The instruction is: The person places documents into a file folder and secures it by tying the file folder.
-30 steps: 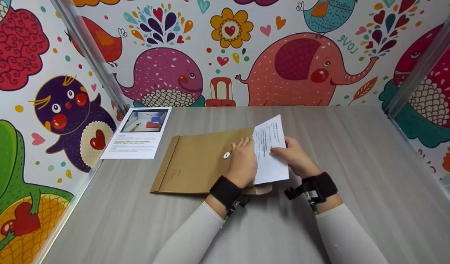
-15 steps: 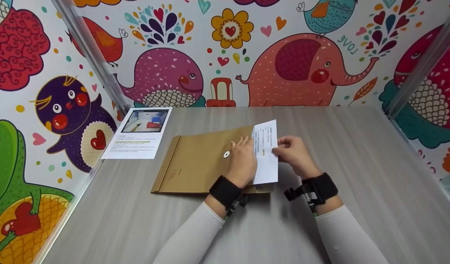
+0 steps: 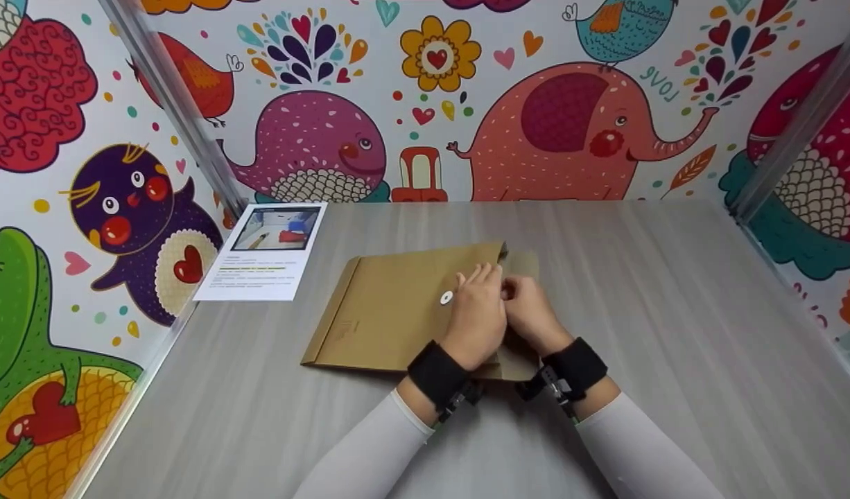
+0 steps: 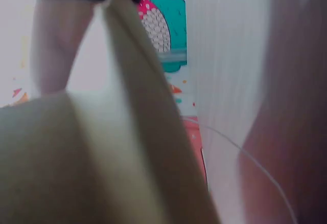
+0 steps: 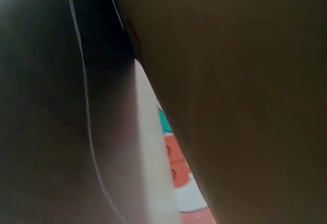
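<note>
A brown kraft envelope [image 3: 397, 305] with a white button lies on the table, its mouth toward the right and slightly raised. My left hand [image 3: 475, 319] grips the mouth's edge, fingers stretched over the upper panel and thumb hidden. Fingers of my right hand [image 3: 534, 319] are bent at the mouth, their tips hidden in it. The white printed sheet is out of sight. Under the right hand, the flap [image 3: 518, 367] spreads to the right. Close up, the left wrist view shows the envelope's folded edge [image 4: 127, 132]; brown envelope paper [image 5: 245, 106] fills much of the right wrist view.
A printed page with a photo [image 3: 258, 253] lies at the table's back left. A thin white string [image 4: 255, 162] hangs over the grey table [image 3: 688, 312]. Cartoon-patterned walls [image 3: 425, 104] stand around the back and sides.
My right hand has moved left to the envelope's mouth, and the white sheet has slid leftward out of sight into it. The envelope and left hand have shifted slightly right.
</note>
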### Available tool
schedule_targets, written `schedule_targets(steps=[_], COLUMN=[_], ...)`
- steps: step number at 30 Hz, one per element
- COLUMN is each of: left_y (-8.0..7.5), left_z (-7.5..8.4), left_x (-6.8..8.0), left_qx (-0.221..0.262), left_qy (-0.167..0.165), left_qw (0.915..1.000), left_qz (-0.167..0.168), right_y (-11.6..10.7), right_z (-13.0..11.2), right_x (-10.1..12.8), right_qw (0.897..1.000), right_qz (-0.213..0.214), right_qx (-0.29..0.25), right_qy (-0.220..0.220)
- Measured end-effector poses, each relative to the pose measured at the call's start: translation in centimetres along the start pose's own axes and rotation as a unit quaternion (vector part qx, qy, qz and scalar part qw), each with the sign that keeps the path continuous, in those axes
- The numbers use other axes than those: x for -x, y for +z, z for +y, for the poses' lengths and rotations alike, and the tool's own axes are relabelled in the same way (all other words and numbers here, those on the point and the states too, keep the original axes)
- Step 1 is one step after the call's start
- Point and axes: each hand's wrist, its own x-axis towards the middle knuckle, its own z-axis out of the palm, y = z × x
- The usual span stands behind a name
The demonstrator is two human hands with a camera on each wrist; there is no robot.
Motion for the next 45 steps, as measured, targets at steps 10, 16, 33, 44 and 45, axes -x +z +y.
schedule_targets(steps=[10,16,33,44,45], left_y=[2.0,3.2,6.9,4.4,4.0], left_z=[-0.8,-0.8,2.4,0.6,0.3], left_x=[0.0,0.2,0.1,-0.9,-1.0], left_qx=[-0.013,0.001,-0.046,0.063,0.074], left_qy=[-0.023,-0.038,-0.028,-0.053,-0.058], left_qw=[0.9978,0.9927,0.9855,0.9895,0.9892], left_qz=[-0.061,-0.114,-0.161,-0.119,-0.112], right_y=[-4.2,-8.0,-12.0,-12.4,-12.3], right_z=[1.3,1.9,2.3,2.0,2.0], right_x=[-0.9,-1.0,-0.7,-0.5,-0.5], right_qw=[0.997,0.992,0.989,0.989,0.989], right_qz=[-0.035,-0.011,-0.004,0.001,0.0], right_qx=[-0.038,-0.082,-0.111,-0.109,-0.109], right_qy=[0.06,0.095,0.097,0.095,0.097])
